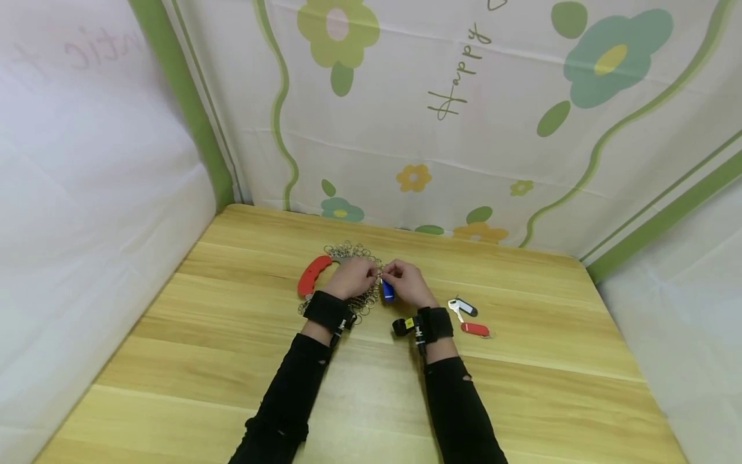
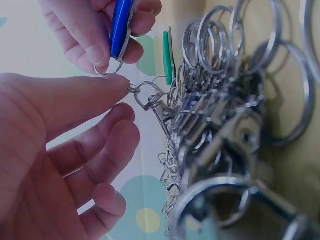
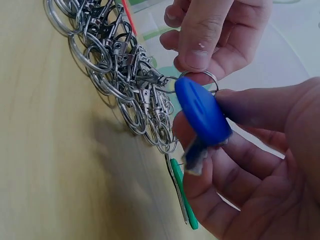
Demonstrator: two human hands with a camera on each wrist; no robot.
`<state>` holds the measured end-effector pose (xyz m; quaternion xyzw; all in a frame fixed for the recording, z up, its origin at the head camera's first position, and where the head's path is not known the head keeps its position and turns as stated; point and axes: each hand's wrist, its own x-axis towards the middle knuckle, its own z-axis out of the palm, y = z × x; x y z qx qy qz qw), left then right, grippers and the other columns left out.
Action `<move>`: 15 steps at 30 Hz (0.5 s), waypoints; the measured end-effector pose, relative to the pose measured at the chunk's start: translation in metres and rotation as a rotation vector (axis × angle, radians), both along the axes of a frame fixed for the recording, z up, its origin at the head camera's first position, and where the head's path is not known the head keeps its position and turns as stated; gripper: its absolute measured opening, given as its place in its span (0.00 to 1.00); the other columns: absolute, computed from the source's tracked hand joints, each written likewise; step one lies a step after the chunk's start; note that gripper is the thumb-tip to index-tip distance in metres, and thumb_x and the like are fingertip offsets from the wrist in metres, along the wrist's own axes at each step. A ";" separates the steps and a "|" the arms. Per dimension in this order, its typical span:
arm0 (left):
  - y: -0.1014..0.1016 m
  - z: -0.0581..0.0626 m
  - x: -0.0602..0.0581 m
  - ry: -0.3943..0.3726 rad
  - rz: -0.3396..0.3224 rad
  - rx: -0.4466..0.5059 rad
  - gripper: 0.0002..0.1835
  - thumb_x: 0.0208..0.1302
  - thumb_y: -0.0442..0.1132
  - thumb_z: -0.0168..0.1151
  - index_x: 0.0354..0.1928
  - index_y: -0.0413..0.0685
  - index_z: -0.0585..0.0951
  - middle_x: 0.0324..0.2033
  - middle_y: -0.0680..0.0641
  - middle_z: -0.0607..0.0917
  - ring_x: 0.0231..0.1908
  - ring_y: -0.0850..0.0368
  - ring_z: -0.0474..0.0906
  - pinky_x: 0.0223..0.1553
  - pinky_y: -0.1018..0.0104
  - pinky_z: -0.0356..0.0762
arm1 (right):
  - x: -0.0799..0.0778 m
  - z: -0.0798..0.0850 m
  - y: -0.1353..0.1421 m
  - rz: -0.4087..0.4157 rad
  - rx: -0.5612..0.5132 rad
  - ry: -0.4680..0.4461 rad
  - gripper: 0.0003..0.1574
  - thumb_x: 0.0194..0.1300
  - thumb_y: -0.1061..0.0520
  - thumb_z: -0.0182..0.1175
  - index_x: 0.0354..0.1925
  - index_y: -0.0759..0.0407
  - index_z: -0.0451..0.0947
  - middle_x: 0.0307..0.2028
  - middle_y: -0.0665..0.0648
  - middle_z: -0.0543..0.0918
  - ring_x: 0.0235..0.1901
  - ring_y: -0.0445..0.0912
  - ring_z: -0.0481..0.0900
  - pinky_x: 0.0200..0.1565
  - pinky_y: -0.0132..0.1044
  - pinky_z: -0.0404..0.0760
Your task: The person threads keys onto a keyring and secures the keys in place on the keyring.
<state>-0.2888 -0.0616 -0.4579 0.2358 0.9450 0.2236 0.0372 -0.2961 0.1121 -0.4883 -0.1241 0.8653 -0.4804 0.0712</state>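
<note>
Nearest, over the wooden table, the right hand pinches a blue tag, its key showing beneath, while the left hand pinches a metal ring beside it. The tag looks light, hard and slightly slippery, best held by its 2 broad faces; the ring seems stiff, best taken by its edge. Farther stands a floral sheet.

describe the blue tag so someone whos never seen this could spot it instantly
On the wooden table, right of the red handle, the left hand and right hand meet beside bunched metal rings. The blue tag is in the right hand, beside a key. Its blue sets it apart from the red tag and dark tag lying farther right.
</note>
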 end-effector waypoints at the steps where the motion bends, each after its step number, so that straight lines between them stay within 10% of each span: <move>1: 0.000 0.000 0.000 0.007 0.003 -0.002 0.06 0.66 0.34 0.57 0.35 0.46 0.83 0.30 0.51 0.80 0.30 0.57 0.75 0.35 0.64 0.73 | 0.000 0.000 0.000 0.002 -0.002 0.007 0.04 0.67 0.56 0.58 0.36 0.55 0.78 0.33 0.52 0.81 0.34 0.47 0.77 0.36 0.39 0.75; 15: 0.001 -0.001 0.001 0.012 0.022 -0.019 0.14 0.67 0.36 0.54 0.21 0.49 0.71 0.17 0.51 0.65 0.17 0.58 0.62 0.25 0.67 0.59 | 0.001 -0.001 -0.002 0.045 0.015 0.045 0.03 0.66 0.59 0.59 0.36 0.54 0.80 0.34 0.52 0.81 0.35 0.45 0.78 0.38 0.39 0.76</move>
